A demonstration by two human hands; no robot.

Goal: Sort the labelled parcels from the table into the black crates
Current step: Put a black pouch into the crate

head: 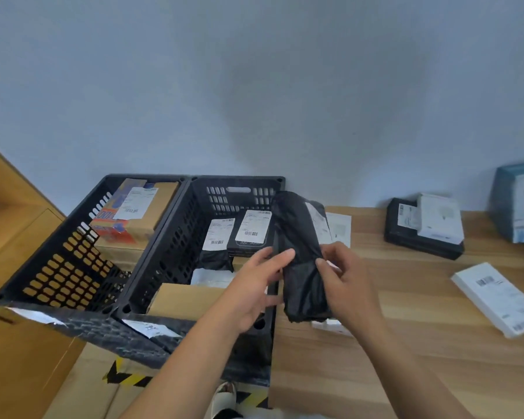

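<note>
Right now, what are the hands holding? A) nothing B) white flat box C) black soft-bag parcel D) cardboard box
C: the left hand and right hand both grip the black soft-bag parcel, held above the right crate's rim.

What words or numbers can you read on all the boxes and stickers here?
None can be read for sure.
Cardboard box in the left crate: big print, perhaps "100", too blurred.
White labels on parcels in the right crate: barcodes, text too small.
Slip on that crate's front: handwriting, unreadable.
Black bag held by both hands: label blurred.
White parcel on the table: barcode only, blurred.
</note>
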